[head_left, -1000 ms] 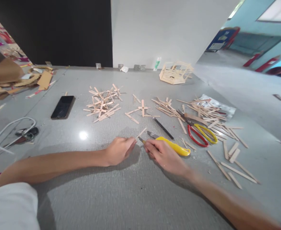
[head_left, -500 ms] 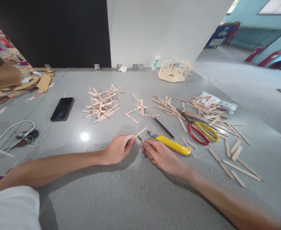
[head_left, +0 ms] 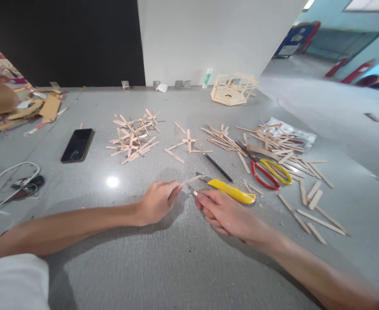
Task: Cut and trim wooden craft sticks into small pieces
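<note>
In my left hand (head_left: 159, 201), a thin wooden craft stick (head_left: 193, 178) is pinched between thumb and fingers, its free end pointing right. My right hand (head_left: 223, 211) is closed around a small knife (head_left: 192, 189); its narrow blade points up and left toward the stick, and the handle is mostly hidden in the fingers. Whether blade and stick touch I cannot tell. Just beyond my right hand lies a yellow box cutter (head_left: 231, 190) with its blade out. A black pen-like craft knife (head_left: 218, 167) rests behind it.
Joined craft sticks (head_left: 134, 137) form a heap left of centre. Scissors with red and yellow handles (head_left: 265, 174) lie among loose sticks (head_left: 283, 148) on the right. A phone (head_left: 77, 145), a glue stick (head_left: 207, 78) and a stick-built frame (head_left: 230, 101) are further off.
My right hand has shifted slightly right and down, and more of the thin blade shows. The stick in my left hand lies at a flatter angle. The view has moved a little.
</note>
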Motion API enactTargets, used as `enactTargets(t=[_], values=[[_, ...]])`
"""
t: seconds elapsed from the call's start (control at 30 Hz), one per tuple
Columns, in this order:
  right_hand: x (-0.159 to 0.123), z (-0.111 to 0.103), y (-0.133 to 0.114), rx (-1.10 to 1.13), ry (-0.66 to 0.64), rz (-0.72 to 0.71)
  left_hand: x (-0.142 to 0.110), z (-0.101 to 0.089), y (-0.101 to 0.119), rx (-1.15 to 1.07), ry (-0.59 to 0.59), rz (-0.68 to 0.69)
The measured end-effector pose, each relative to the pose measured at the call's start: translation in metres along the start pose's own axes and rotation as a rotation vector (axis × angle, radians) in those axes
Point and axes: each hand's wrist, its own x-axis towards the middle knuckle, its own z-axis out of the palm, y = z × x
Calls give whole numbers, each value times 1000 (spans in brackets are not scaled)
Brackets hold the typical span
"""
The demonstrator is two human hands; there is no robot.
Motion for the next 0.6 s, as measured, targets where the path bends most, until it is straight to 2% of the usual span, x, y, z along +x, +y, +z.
enactTargets(t=[0.07,0.2,0.23,0.33,0.47,0.6], values=[[-6,6,0,23,25,13,2,-1,-1,-15,6,-14],[-20,5,4,38,-38,-8,9,-7,-7,-57,52,-70],[-22,1,5,33,-11,-39,10,-8,-8,-70,63,-74],[-20,-16,6,46,182,-127,12,-12,-8,-117,93,-67],[-11,-31,7,34,390,-287,12,-23,8,-178,125,-66],[-10,-31,11,-56,457,-498,8,-42,35,-374,126,-75]])
